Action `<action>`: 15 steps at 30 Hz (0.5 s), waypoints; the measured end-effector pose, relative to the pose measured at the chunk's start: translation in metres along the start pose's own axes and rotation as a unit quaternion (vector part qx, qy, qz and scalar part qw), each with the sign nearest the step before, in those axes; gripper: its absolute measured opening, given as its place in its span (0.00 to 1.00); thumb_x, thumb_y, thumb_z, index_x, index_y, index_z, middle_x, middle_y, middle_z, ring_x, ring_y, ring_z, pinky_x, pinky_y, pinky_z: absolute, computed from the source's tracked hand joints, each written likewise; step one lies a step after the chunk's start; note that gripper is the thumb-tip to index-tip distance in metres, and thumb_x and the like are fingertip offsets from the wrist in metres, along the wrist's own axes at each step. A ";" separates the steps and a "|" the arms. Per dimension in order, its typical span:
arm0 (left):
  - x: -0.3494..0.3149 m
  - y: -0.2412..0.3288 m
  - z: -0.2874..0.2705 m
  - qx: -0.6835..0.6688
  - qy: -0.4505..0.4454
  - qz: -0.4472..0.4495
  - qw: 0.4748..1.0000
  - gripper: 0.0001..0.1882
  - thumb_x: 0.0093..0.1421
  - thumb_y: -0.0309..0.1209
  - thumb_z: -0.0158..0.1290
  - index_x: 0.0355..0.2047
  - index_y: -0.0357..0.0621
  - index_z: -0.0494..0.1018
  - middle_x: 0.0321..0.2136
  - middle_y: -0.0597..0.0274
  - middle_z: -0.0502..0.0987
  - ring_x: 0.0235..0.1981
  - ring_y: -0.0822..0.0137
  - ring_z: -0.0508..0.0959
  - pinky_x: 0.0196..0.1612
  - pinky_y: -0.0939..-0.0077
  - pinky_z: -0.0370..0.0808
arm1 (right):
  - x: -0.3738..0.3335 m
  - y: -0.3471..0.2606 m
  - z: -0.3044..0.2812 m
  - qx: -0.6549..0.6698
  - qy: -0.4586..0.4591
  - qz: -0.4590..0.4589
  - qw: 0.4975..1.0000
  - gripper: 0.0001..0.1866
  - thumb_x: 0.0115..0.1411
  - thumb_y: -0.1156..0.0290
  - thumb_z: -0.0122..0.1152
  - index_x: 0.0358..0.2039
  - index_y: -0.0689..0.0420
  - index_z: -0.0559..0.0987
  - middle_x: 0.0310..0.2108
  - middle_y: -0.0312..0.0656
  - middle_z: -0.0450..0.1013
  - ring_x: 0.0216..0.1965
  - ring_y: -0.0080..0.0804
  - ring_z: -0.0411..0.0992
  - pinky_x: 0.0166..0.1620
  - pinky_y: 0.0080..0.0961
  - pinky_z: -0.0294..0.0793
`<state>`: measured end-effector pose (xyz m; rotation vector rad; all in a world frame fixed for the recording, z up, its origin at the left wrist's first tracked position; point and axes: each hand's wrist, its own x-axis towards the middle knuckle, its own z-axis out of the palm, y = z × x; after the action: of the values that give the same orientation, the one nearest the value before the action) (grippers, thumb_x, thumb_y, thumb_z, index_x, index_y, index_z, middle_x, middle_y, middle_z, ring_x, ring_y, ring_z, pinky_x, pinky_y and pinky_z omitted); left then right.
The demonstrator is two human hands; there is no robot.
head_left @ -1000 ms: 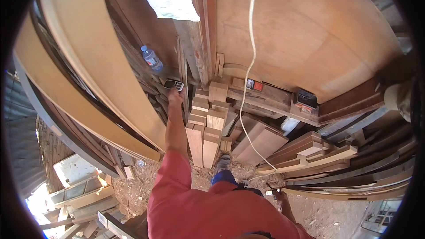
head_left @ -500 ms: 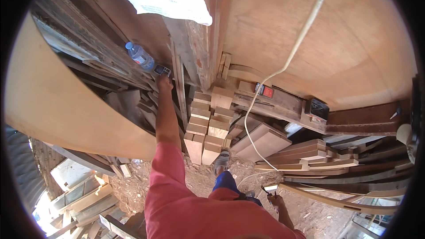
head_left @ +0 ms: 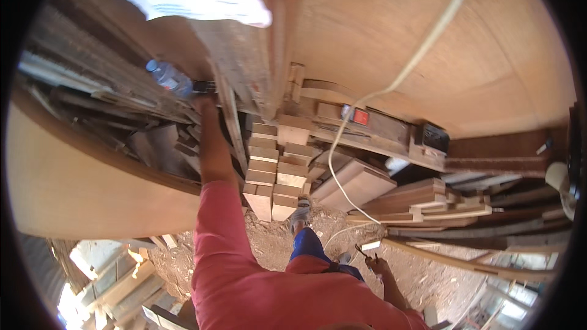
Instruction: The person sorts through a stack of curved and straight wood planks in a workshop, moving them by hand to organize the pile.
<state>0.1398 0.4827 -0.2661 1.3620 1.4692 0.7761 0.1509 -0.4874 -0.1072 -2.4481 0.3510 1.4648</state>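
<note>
The left hand (head_left: pixel 205 103) is at the near edge of a dark phone (head_left: pixel 204 87) just beside a bottle (head_left: pixel 169 79) by the beams (head_left: pixel 101 49), its fingers too blurred to tell whether they grip or merely touch. Low on the right, the right hand (head_left: pixel 377 265) is closed around a thin dark item (head_left: pixel 361 250), with a pale piece (head_left: pixel 370 245) near it. Between the arms, blocks (head_left: pixel 291 174) stand on the floor (head_left: pixel 330 226), and a red box (head_left: pixel 360 116) sits near the back edge of the ledge (head_left: pixel 391 134), left of a black box (head_left: pixel 433 137) at its right end.
</note>
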 end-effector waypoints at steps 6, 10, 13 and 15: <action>-0.040 0.023 -0.012 -0.255 -0.038 -0.067 0.964 0.12 0.63 0.30 0.54 0.45 0.39 0.75 0.38 0.57 0.79 0.36 0.59 0.80 0.36 0.62 0.78 | 0.014 -0.011 0.005 -0.070 -0.003 -0.061 0.996 0.27 0.51 0.45 0.70 0.30 0.61 0.84 0.25 0.42 0.79 0.29 0.31 0.75 0.34 0.32 0.73; -0.072 0.029 -0.040 -0.314 -0.001 -0.137 0.940 0.15 0.63 0.29 0.52 0.50 0.40 0.72 0.38 0.58 0.77 0.33 0.62 0.78 0.37 0.67 0.77 | 0.018 -0.034 -0.002 -0.052 -0.025 -0.096 0.994 0.25 0.52 0.46 0.70 0.32 0.60 0.85 0.26 0.41 0.79 0.29 0.30 0.75 0.35 0.31 0.73; -0.132 0.083 -0.032 -0.310 0.013 -0.157 0.938 0.17 0.63 0.31 0.52 0.52 0.42 0.71 0.42 0.61 0.76 0.38 0.65 0.76 0.42 0.70 0.75 | 0.002 -0.060 0.002 -0.069 -0.027 -0.074 0.994 0.28 0.51 0.45 0.71 0.35 0.62 0.84 0.29 0.44 0.80 0.32 0.32 0.76 0.37 0.32 0.75; -0.174 0.087 -0.054 -0.314 0.027 -0.124 0.941 0.18 0.64 0.33 0.53 0.53 0.43 0.71 0.45 0.63 0.75 0.41 0.67 0.74 0.44 0.71 0.73 | 0.011 -0.072 -0.004 -0.092 -0.018 -0.093 0.991 0.33 0.49 0.44 0.72 0.40 0.64 0.82 0.33 0.48 0.80 0.36 0.38 0.78 0.40 0.35 0.76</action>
<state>0.1091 0.3372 -0.1300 0.6633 1.2468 1.0091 0.1836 -0.4219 -0.1080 -2.5115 -0.0226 1.5186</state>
